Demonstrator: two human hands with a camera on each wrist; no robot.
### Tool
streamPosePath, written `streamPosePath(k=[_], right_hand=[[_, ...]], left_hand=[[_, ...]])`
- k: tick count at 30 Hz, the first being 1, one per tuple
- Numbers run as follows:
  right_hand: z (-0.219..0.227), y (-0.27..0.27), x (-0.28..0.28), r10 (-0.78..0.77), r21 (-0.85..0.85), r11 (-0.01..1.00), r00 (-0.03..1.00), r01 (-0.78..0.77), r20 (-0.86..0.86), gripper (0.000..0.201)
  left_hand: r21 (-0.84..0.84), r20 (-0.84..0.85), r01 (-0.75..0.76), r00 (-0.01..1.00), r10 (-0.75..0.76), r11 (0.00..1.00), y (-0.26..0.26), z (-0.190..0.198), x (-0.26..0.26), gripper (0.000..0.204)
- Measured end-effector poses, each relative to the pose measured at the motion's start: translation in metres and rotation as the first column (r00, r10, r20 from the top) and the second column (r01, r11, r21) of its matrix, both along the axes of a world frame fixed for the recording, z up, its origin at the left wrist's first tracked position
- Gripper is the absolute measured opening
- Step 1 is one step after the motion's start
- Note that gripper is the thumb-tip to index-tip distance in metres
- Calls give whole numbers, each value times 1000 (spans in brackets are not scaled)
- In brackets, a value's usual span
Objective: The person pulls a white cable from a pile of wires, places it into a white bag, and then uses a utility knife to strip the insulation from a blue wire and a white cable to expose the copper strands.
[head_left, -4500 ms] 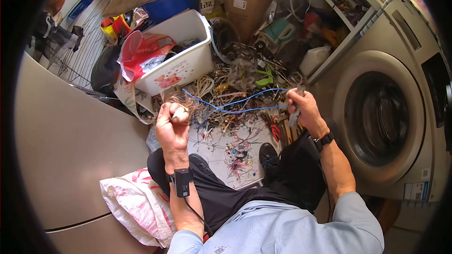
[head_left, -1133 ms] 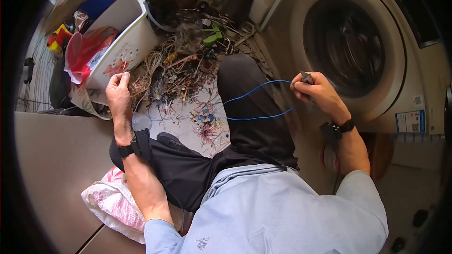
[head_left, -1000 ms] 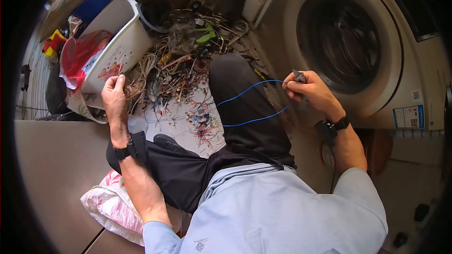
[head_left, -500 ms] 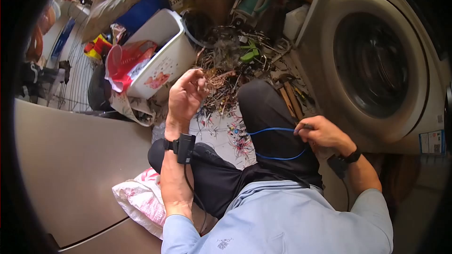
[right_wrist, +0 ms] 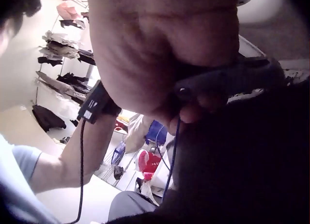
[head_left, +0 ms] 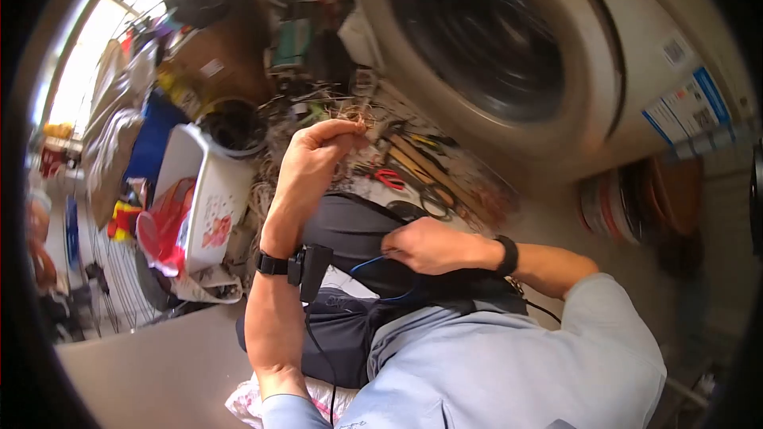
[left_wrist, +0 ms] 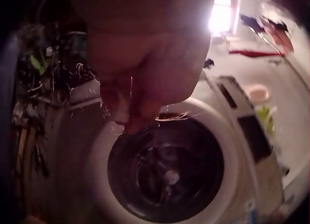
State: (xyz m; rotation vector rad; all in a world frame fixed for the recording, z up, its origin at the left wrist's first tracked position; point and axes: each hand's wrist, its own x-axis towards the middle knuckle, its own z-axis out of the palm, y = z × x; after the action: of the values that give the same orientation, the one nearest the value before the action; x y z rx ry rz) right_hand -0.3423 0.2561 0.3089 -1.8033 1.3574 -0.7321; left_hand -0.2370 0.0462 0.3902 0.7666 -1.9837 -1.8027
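Observation:
My left hand (head_left: 314, 163) is raised ahead of the knee and pinches fine copper wire strands (left_wrist: 172, 118) between thumb and fingers; their thin ends stick out past the fingertips in the left wrist view. Low over the lap, my right hand (head_left: 437, 246) grips a blue wire (head_left: 367, 263), which hangs in a loop over the dark trousers. The same hand holds a dark grey tool (right_wrist: 232, 79) with a rivet on its side, across the palm in the right wrist view; its kind is unclear. Much of the tool is covered by the fingers.
A front-loading washing machine (head_left: 485, 40) stands at the upper right. Red-handled scissors (head_left: 389, 179) and wooden-handled tools (head_left: 433, 171) lie on the floor beyond the knee. A white bin (head_left: 211, 214) stands at the left, near a cardboard box (head_left: 218, 56).
The head view has swung to the right. Both hands have come nearer together, the right one moving inward over the lap with the blue wire; the left still pinches the strands.

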Motion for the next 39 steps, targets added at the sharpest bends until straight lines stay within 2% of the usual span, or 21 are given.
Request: streamPosePath(k=[2, 4, 6, 8, 10, 12, 14, 16, 18, 20, 23, 25, 26, 28, 29, 30, 32, 34, 35, 37, 39], right_hand=[[-8, 14, 10, -59, -125, 991, 998, 57, -17, 13], [-9, 21, 19, -68, -184, 982, 989, 43, -130, 6], [-2, 28, 15, -57, -230, 973, 988, 22, -147, 10], [-15, 34, 14, -102, -261, 963, 989, 70, -111, 9], [-29, 38, 14, -152, -292, 948, 985, 123, -78, 9], [-31, 42, 14, -235, -348, 897, 961, 271, 142, 5], [-33, 43, 12, -252, -328, 892, 945, 311, 209, 4], [-34, 43, 9, -264, -308, 886, 924, 346, 278, 4], [-39, 42, 8, -229, -403, 878, 966, 257, 117, 6], [-43, 40, 8, -234, -387, 886, 967, 255, 102, 7], [-43, 41, 7, -259, -361, 887, 958, 287, 126, 8], [-40, 42, 6, -283, -345, 880, 943, 327, 173, 7], [-39, 43, 5, -296, -258, 897, 920, 360, 256, 6], [-37, 44, 2, -318, -167, 906, 887, 388, 335, 5], [-36, 44, 1, -277, -196, 911, 889, 364, 364, 5], [-36, 44, -1, -236, -227, 913, 891, 340, 388, 5], [-67, 34, 15, -257, -246, 896, 882, 370, 395, 6], [-72, 36, 16, -271, -264, 880, 873, 395, 404, 7], [-59, 41, 7, -281, -428, 825, 925, 369, 257, 8], [-49, 43, 3, -308, -578, 755, 946, 309, 103, 9], [-47, 40, 5, -317, -577, 742, 937, 341, 146, 8]], left_hand=[[-243, 221, 96, 974, -41, 965, 34, 11, -34, 18], [-510, 206, 272, 960, -191, 816, 52, -13, -59, 20], [-370, 200, 320, 944, -261, 872, 77, -27, -84, 20], [32, 305, 347, 890, -340, 937, 89, -31, -105, 17], [61, 296, 347, 889, -349, 936, 97, -46, -117, 16], [98, 275, 343, 893, -357, 934, 108, -52, -126, 15], [-69, 305, 377, 889, -340, 924, 113, -57, -130, 14], [-18, 298, 374, 887, -352, 927, 113, -61, -135, 15], [37, 259, 352, 901, -349, 935, 112, -63, -138, 15], [104, 245, 354, 897, -369, 929, 111, -64, -140, 16], [4, 289, 406, 875, -389, 914, 118, -59, -145, 18], [-158, 337, 577, 795, -505, 801, 129, -51, -152, 21], [-154, 337, 580, 792, -509, 800, 134, -49, -154, 21], [-378, 422, 707, 706, -568, 598, 142, -44, -162, 24], [-446, 435, 732, 680, -590, 514, 145, -41, -166, 32], [-448, 434, 734, 677, -594, 510, 150, -39, -168, 32], [-652, 321, 655, 695, -644, 381, 162, -33, -171, 39], [-628, 359, 684, 679, -641, 372, 169, -26, -176, 43], [-624, 396, 698, 670, -628, 351, 170, -25, -180, 41], [-622, 432, 711, 662, -613, 329, 170, -26, -184, 39], [-651, 402, 698, 651, -644, 299, 172, -28, -186, 34]])
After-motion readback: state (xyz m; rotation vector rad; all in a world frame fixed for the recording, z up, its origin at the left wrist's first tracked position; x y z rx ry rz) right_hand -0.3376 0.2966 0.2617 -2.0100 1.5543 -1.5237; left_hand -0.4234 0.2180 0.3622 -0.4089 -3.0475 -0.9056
